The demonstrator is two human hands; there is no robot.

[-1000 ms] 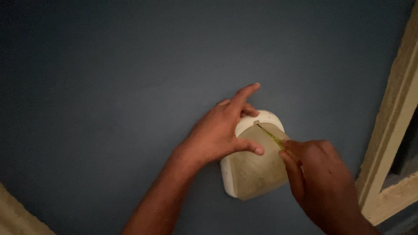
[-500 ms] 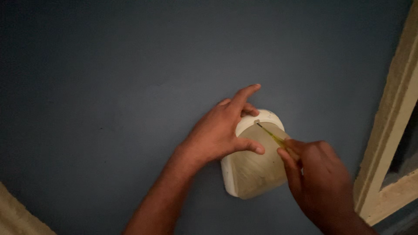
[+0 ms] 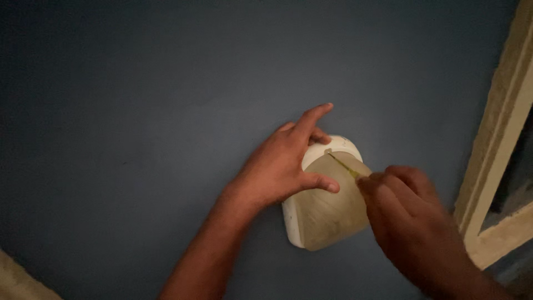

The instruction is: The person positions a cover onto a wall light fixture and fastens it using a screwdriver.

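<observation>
Two hands are showing here: one left hand (image 3: 277,169) and one right hand (image 3: 408,214). One pale, rounded fitting (image 3: 325,214) is sitting on the one dark blue wall (image 3: 139,111). One thin screwdriver (image 3: 342,165) is showing. One pale frame (image 3: 499,144) is running down the right edge.

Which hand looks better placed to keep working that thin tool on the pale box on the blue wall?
Probably the right. The right hand already pinches the thin yellowish tool, its tip at the top of the pale box. The left hand lies spread on the box, thumb across its front, steadying it.
</observation>
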